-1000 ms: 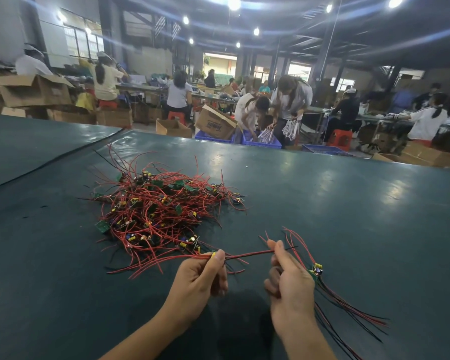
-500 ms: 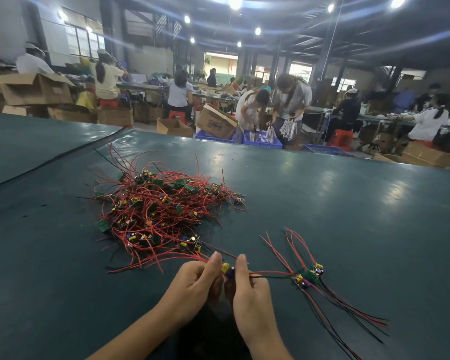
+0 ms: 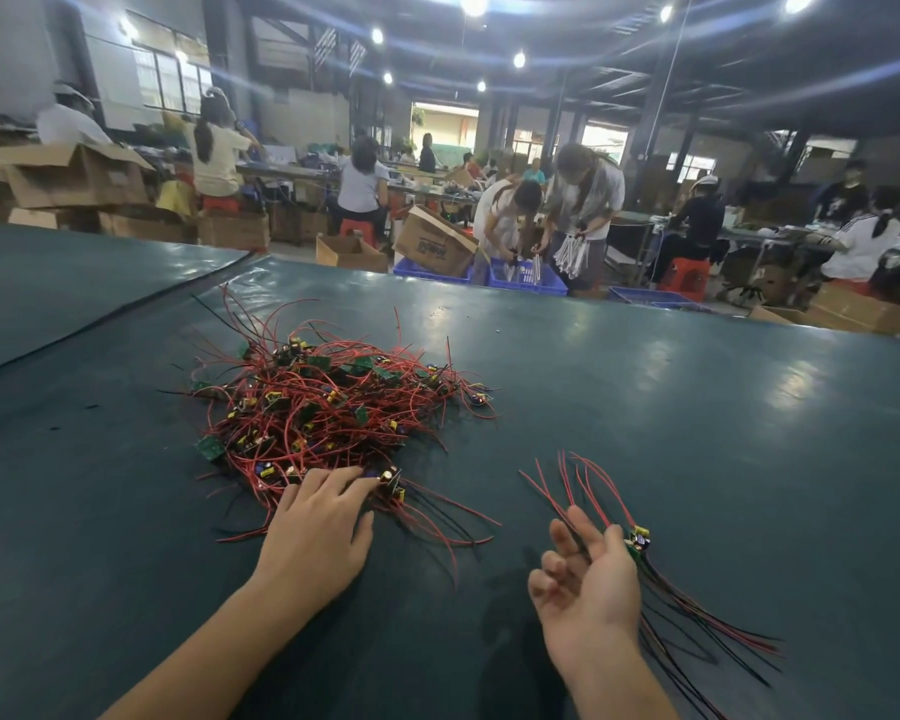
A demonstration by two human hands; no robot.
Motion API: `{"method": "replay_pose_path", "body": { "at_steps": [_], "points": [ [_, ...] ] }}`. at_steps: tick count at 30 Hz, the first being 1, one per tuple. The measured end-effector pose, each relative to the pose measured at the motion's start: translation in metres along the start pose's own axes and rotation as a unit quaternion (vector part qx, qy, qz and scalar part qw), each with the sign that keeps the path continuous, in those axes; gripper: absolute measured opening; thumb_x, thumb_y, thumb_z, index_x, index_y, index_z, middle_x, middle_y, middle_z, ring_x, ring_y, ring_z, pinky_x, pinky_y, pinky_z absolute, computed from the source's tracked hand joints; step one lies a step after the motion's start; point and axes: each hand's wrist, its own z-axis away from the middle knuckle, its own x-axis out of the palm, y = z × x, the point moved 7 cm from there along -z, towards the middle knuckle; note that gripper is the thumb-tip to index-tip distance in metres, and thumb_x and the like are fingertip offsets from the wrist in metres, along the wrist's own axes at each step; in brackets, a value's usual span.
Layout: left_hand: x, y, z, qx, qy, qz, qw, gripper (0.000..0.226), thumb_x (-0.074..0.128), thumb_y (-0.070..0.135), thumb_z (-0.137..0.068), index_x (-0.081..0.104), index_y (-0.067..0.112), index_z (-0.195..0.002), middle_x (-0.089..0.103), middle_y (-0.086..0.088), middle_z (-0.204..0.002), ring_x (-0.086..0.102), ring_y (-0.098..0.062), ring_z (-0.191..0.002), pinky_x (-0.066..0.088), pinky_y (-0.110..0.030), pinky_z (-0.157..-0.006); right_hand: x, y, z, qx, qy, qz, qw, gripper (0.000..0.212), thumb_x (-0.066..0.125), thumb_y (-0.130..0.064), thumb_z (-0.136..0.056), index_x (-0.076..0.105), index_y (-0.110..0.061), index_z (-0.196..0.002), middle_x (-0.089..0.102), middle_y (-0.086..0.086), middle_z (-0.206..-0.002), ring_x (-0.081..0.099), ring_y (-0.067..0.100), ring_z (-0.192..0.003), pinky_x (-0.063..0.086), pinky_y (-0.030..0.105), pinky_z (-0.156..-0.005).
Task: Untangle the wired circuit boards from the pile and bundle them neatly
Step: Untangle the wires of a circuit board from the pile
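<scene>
- Pile (image 3: 328, 402): a dense heap of small green boards with red and black leads, lying left of centre on the bench (image 3: 697, 407).
- Bundle (image 3: 697, 610): a few separated boards lying well apart from the pile at lower right. Their boards sit together and their leads fan out away from and toward the viewer.
- Left hand (image 3: 315, 532): palm down, fingers extended onto the pile's near edge. The fingertips touch wires beside one board (image 3: 392, 480), and no closed grip is visible.
- Right hand (image 3: 588, 589): fingers loosely curled and relaxed, just beside the bundle's boards. It grasps nothing that can be made out.
- Handling, judged: each unit looks very light. The leads look thin, springy and flexible, and prone to hooking over neighbouring components.
- Fragility, judged: solder joints and upright components are the likely weak points, so a sharp tug on a lead could strain them.
- Hold point, judged: pinch the board by its edges and draw it out slowly along the run of its leads, while the other hand steadies the pile.
- Bundling, judged: align the boards first, then gather the leads close behind them. Loose ends will splay if held far out.
</scene>
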Motion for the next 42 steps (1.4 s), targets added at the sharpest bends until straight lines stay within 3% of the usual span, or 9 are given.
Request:
{"method": "replay_pose_path", "body": {
  "at_steps": [6, 11, 14, 18, 25, 30, 38, 42],
  "points": [
    [-0.006, -0.004, -0.002, -0.019, 0.016, -0.039, 0.999, 0.037, 0.047, 0.040, -0.097, 0.054, 0.029, -0.131, 0.055, 0.010, -0.116, 0.049, -0.015, -0.109, 0.035, -0.029, -0.095, 0.004, 0.008, 0.001, -0.001, -0.017, 0.054, 0.998, 0.024, 0.048, -0.035, -0.099, 0.063, -0.020, -0.109, 0.063, 0.001, -0.078, 0.040, 0.007, -0.037, 0.029, 0.018, -0.032],
    [-0.017, -0.004, -0.002, -0.023, 0.072, -0.035, 0.997, 0.025, 0.061, 0.031, -0.091, 0.069, 0.021, -0.112, 0.063, 0.004, -0.096, 0.057, -0.022, -0.093, 0.044, -0.040, -0.087, 0.007, 0.012, 0.003, -0.011, -0.022, 0.095, 0.995, 0.014, 0.056, -0.027, -0.095, 0.067, -0.023, -0.104, 0.066, -0.001, -0.072, 0.041, 0.008, -0.040, 0.031, 0.020, -0.034],
    [-0.031, 0.003, 0.002, 0.014, 0.168, -0.018, 0.985, 0.021, 0.056, 0.032, -0.092, 0.073, 0.020, -0.095, 0.061, 0.006, -0.085, 0.057, -0.022, -0.081, 0.042, -0.037, -0.075, 0.008, 0.013, 0.003, -0.016, -0.030, 0.109, 0.993, 0.013, 0.058, -0.027, -0.094, 0.067, -0.024, -0.103, 0.066, -0.002, -0.070, 0.042, 0.008, -0.039, 0.031, 0.019, -0.035],
    [-0.046, 0.012, 0.006, 0.058, 0.236, 0.024, 0.970, 0.031, 0.044, 0.035, -0.092, 0.072, 0.022, -0.092, 0.061, 0.009, -0.089, 0.055, -0.019, -0.081, 0.038, -0.035, -0.076, 0.012, 0.015, 0.004, -0.016, -0.052, 0.136, 0.989, 0.016, 0.056, -0.029, -0.095, 0.069, -0.021, -0.100, 0.066, -0.004, -0.064, 0.043, 0.007, -0.040, 0.031, 0.019, -0.035],
    [-0.055, 0.043, 0.018, 0.178, 0.282, 0.092, 0.938, 0.026, 0.050, 0.032, -0.095, 0.072, 0.018, -0.093, 0.062, 0.007, -0.091, 0.053, -0.016, -0.081, 0.039, -0.033, -0.071, 0.032, 0.035, 0.018, 0.010, -0.151, 0.240, 0.959, 0.025, 0.058, -0.034, -0.093, 0.071, -0.013, -0.096, 0.074, 0.002, -0.076, 0.053, 0.010, -0.045, 0.034, 0.019, -0.039],
    [-0.049, 0.081, 0.034, 0.310, 0.247, 0.113, 0.911, 0.010, 0.058, 0.028, -0.094, 0.062, 0.026, -0.103, 0.062, 0.007, -0.096, 0.053, -0.012, -0.087, 0.037, -0.026, -0.076, 0.038, 0.033, 0.022, -0.043, -0.166, 0.250, 0.953, 0.028, 0.064, -0.033, -0.089, 0.078, -0.012, -0.077, 0.072, 0.006, -0.072, 0.053, 0.012, -0.049, 0.036, 0.022, -0.047],
    [-0.052, 0.074, 0.032, 0.269, 0.237, 0.159, 0.920, 0.008, 0.058, 0.028, -0.093, 0.060, 0.025, -0.100, 0.058, 0.006, -0.101, 0.055, -0.012, -0.088, 0.041, -0.027, -0.077, 0.038, 0.022, 0.021, -0.058, -0.170, 0.200, 0.963, 0.017, 0.066, -0.011, -0.086, 0.078, -0.017, -0.075, 0.069, 0.004, -0.075, 0.054, 0.011, -0.047, 0.035, 0.021, -0.041],
    [-0.052, 0.063, 0.026, 0.183, 0.205, 0.284, 0.919, 0.018, 0.063, 0.032, -0.084, 0.050, 0.020, -0.078, 0.050, 0.008, -0.088, 0.052, -0.012, -0.078, 0.045, -0.031, -0.068, 0.037, 0.016, 0.024, -0.091, -0.160, 0.206, 0.961, 0.023, 0.066, -0.010, -0.087, 0.075, -0.024, -0.072, 0.071, -0.003, -0.076, 0.055, 0.009, -0.047, 0.037, 0.022, -0.039]
  ]
}}
